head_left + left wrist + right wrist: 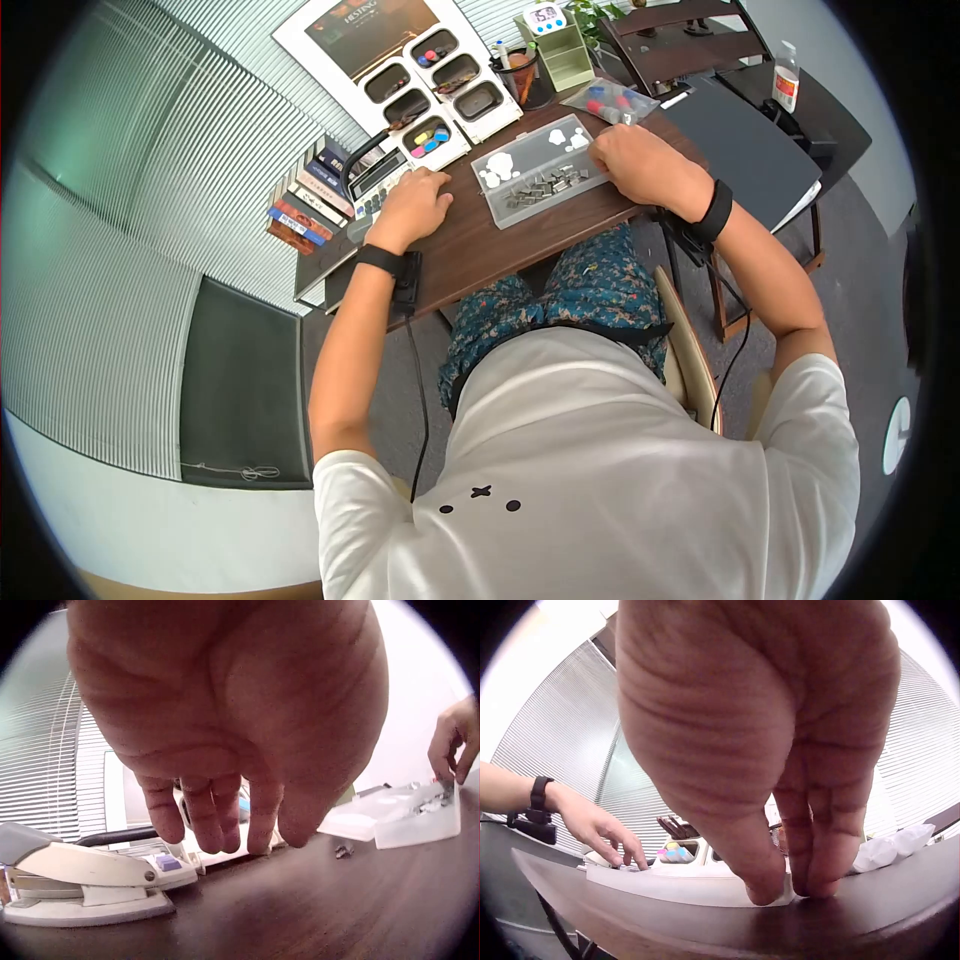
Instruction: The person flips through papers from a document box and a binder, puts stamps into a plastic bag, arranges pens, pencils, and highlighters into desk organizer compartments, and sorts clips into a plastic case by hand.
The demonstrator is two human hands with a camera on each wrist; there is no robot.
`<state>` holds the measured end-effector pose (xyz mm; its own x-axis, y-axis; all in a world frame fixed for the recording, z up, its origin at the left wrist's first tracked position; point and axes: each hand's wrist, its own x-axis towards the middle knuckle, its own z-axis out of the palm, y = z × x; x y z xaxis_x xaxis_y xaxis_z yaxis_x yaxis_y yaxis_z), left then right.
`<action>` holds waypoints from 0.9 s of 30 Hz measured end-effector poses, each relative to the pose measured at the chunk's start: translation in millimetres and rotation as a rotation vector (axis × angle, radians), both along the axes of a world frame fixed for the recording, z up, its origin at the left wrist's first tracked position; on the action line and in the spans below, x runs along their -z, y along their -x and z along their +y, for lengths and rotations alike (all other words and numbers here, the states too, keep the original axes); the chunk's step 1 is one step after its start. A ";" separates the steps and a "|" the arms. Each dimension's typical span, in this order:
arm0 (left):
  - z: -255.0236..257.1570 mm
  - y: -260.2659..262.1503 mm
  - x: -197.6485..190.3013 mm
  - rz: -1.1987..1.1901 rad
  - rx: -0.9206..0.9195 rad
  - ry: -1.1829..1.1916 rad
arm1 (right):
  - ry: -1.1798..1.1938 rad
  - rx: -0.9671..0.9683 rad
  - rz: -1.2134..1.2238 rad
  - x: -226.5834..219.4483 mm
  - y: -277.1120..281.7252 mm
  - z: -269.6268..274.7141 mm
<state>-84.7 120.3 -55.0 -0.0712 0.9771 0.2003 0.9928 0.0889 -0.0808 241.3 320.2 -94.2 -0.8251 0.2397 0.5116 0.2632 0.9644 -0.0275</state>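
A clear plastic case (535, 212) lies with its lid raised on the wooden desk, several small silver metal pieces (548, 187) inside. White paper shapes show in its lid. My right hand (645, 165) is at the case's right end. In the right wrist view, its thumb (765, 889) and fingers (817, 881) pinch the end of the case. My left hand (412, 205) hovers over the desk left of the case, fingers loosely bent downward, holding nothing. A small dark crumpled-looking piece (344, 851) lies on the desk between that hand and the case.
A stapler (82, 881) and a calculator (378, 190) sit left of my left hand, beside upright books (312, 195). Behind are a white organizer (480, 125) with filled compartments, a pen cup (525, 85) and a green holder with a timer (565, 60). A clear bag (610, 100) is back right.
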 end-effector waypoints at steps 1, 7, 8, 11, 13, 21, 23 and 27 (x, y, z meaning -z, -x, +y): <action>6.7 -1.9 4.3 0.074 -0.069 0.036 | 0.035 0.000 -0.013 -2.6 -1.8 -1.3; 31.9 -2.7 20.2 0.160 -0.187 0.134 | 0.134 0.000 -0.048 -10.6 -12.1 -5.6; 33.5 -2.8 20.0 0.138 -0.180 0.114 | 0.155 0.011 -0.052 -11.0 -12.2 -5.3; 47.1 10.2 28.0 0.068 -0.089 0.081 | 0.150 0.011 -0.075 -11.7 -12.2 -4.2; 48.8 -0.6 19.2 0.003 -0.035 0.048 | 0.162 -0.004 -0.051 -7.5 -11.2 -4.0; 33.9 -32.4 9.2 -0.347 0.042 0.055 | 0.140 0.065 -0.036 -10.4 -15.4 -4.5; 35.1 -31.7 14.9 -0.313 0.065 0.006 | 0.069 0.100 -0.071 -11.8 -17.5 -5.5; 41.9 -28.6 13.3 -0.411 0.076 0.057 | -0.017 0.139 -0.013 -18.1 -24.9 -15.2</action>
